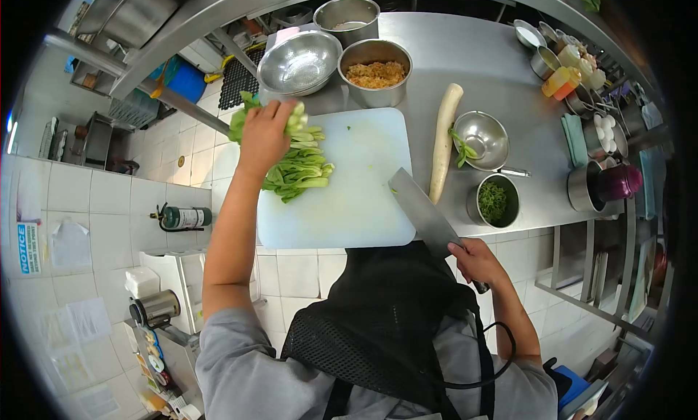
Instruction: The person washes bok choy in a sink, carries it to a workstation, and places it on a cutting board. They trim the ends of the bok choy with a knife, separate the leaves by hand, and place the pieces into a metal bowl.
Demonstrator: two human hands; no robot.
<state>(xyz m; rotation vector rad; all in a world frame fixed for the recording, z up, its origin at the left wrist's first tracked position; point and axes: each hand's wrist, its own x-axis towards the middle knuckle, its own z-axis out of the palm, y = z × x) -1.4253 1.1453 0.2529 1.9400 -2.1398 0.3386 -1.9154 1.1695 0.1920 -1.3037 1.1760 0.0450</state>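
My left hand (266, 135) is closed on a bunch of leafy greens (297, 119) at the back left of the white cutting board (363, 216). More green stalks (298, 170) lie on the board's left side, just below that hand. At the board's front right corner, my right hand (476, 261) grips the handle of a wide cleaver (425, 215). The blade points up and left, its tip over the board's right edge. A few small green bits dot the board.
Right of the board are a long white radish (445, 140), a steel bowl (483, 141) with a leaf, and a pot of chopped greens (494, 200). Behind it stand a colander (299, 62), an orange-brown food pot (375, 72) and another pot (347, 18). Bottles (563, 82) line the far right.
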